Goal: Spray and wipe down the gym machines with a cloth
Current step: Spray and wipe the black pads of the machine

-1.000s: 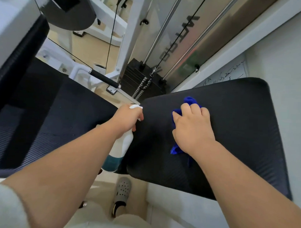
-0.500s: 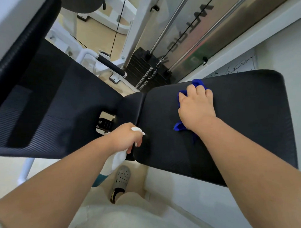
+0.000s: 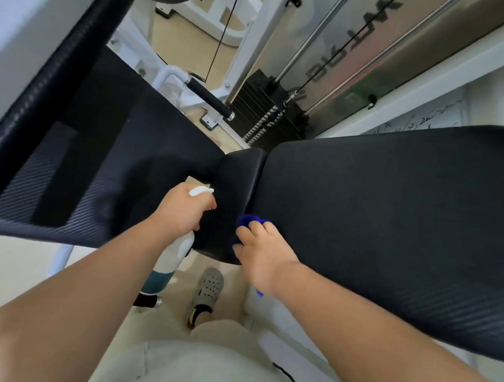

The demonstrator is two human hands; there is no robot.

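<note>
Blue cloth [image 3: 251, 220] lies bunched under the right hand [image 3: 264, 254], whose bent fingers clamp it against the near corner of the large black pad [image 3: 387, 210]. A fold pokes out beyond the fingertips and a scrap shows below the wrist. Just off the thumb side of that grip sits the small black pad [image 3: 236, 184], with the seam between the two cushions right beside the cloth.

The step in hand looks like wiping this corner and edge. To do it well, the palm should press flat so the cloth drags rather than skips. Strokes should run along the ribbed grain and wrap over the rounded lip, where the grip is already half off the pad. The seam probably needs a fingertip pushed in through the cloth.

The right arm reaches forward, with the wrist bent slightly inward and the knuckles up. The left hand [image 3: 181, 211] is wrapped tightly round the neck of the white spray bottle [image 3: 176, 251]. The nozzle points away from the knuckles towards the small pad, and the body hangs below the fist. Whether a finger is on the trigger cannot be told.
</note>
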